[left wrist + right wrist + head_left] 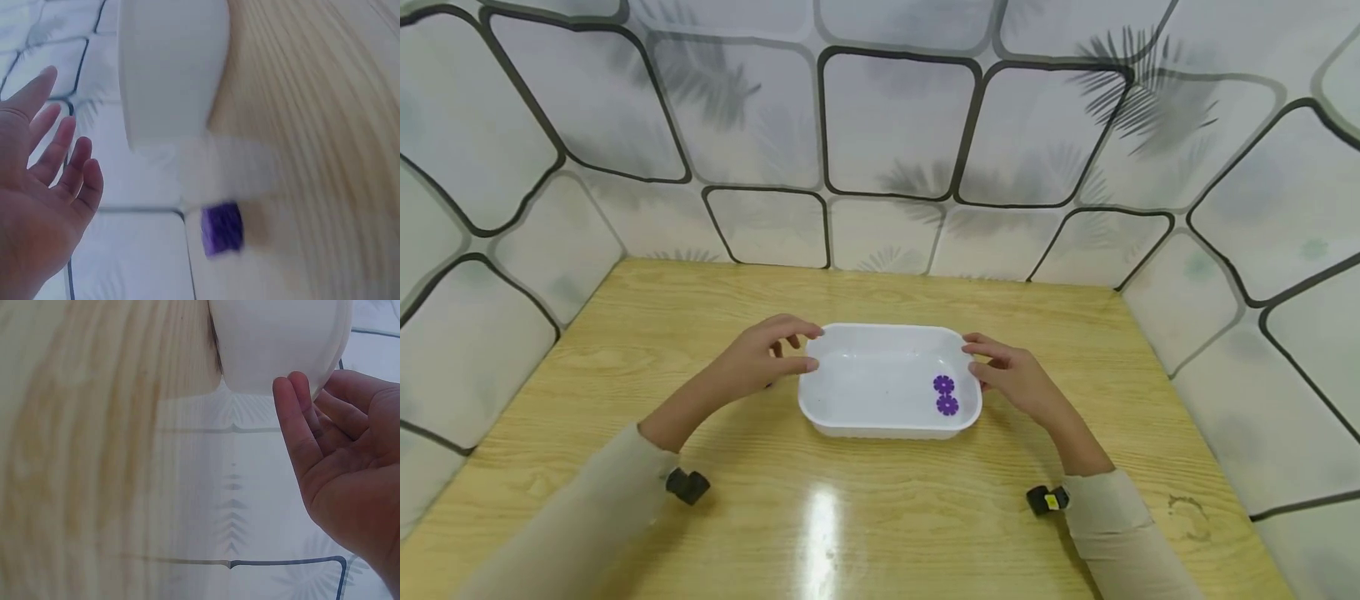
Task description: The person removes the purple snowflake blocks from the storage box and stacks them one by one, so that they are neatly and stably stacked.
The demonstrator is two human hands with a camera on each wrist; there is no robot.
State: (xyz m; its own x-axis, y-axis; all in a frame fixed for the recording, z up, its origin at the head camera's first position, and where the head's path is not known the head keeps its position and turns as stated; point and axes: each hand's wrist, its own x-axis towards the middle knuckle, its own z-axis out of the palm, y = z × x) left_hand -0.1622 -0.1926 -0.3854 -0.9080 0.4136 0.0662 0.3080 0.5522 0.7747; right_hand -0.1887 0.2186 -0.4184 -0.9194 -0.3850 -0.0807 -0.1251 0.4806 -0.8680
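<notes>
A white rectangular plastic tray (880, 431) rests on the wooden table. Two purple flower-shaped pieces (947, 405) lie inside, near its right end. My left hand (760, 354) is beside the left end, fingers loosely bent; a gap separates the hand (47, 181) from the tray wall (172, 69) in the left wrist view. Below it in that view is a blurred purple piece (222, 229) on the table. At the opposite end my right hand (1015, 379) holds the rim. In the right wrist view, this hand (356, 456) has some fingers against the outer wall and others over the edge.
Patterned panels (895, 125) enclose the wooden table (917, 517) at the back and both sides. A black wrist device (687, 485) sits at the left cuff, and another (1047, 500) at the right cuff. A faint ring mark (1189, 510) shows at the table's right.
</notes>
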